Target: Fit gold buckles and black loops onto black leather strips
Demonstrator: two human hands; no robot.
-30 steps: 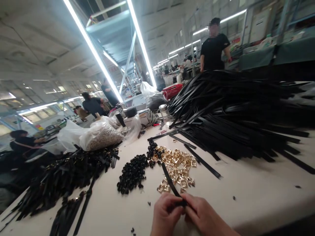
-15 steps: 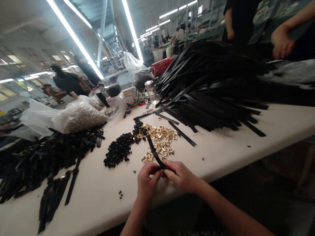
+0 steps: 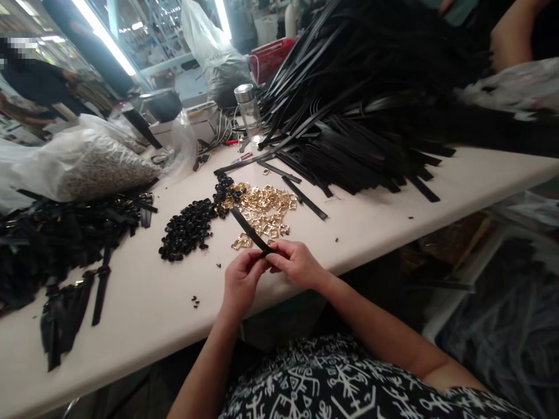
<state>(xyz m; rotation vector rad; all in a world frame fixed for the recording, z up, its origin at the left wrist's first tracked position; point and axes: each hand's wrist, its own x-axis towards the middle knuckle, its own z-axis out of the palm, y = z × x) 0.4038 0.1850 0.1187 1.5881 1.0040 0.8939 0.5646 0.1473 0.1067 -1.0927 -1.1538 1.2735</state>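
Note:
A short black strap [image 3: 250, 228] rises from between my hands, its free end tilted up and left over the gold buckles. My left hand [image 3: 243, 276] pinches its lower end near the table's front edge. Against it, my right hand [image 3: 295, 263] grips the same end with thumb and fingers; the fingertips partly hide what is between them. Just beyond lie a pile of gold metal buckles [image 3: 273, 203] and, to their left, a heap of small black pieces [image 3: 187, 228].
Long black straps [image 3: 349, 145] are heaped at the back right, finished-looking black straps [image 3: 74, 233] at the left. A plastic bag of small parts [image 3: 100, 157], a glass bottle [image 3: 250, 113] and a red basket [image 3: 273, 58] stand behind. Another person's arm [image 3: 513, 38] is at the far right.
The view has tilted down, so everything sits higher and more to the left, and a patterned garment shows below. Both hands keep hold of the strap.

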